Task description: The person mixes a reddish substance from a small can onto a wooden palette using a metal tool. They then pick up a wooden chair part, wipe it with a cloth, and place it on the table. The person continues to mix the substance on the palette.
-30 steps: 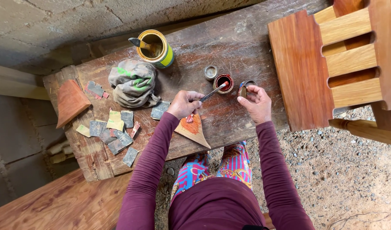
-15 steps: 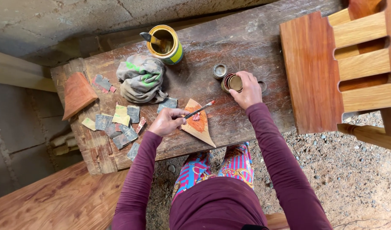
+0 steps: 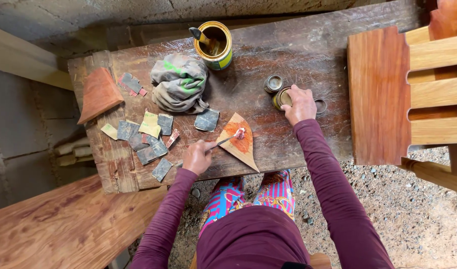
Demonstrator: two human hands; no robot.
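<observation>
Big worn wooden counter (image 3: pixel 298 55), dark and stained, carries everything. To the right, a reddish slatted wooden furniture piece (image 3: pixel 383 94) butts against its end. Lower left, a wide reddish plank (image 3: pixel 64 224) on the floor side.

On the counter, a crumpled grey-green rag (image 3: pixel 179 82) sits left of centre, with a yellow paint can (image 3: pixel 214 44) just behind it, a brush handle sticking out. A reddish wedge of wood (image 3: pixel 98 93) lies at the far left edge. Scattered sandpaper scraps (image 3: pixel 147 134) spread between wedge and rag (grey, yellow, some reddish).

Near the front edge, a small triangular wood piece (image 3: pixel 241 142) lies flat, orange stain on its top. Left hand (image 3: pixel 197 157) has its fingers closed around a thin brush (image 3: pixel 223 141), whose tip touches the triangle's stained face.

Right hand (image 3: pixel 300 103) rests on top of a small round tin (image 3: pixel 280 97), fingers curled over it, gripping. A small lid (image 3: pixel 273 82) sits just beside the tin, another round lid (image 3: pixel 320 105) at the other side of the hand.
</observation>
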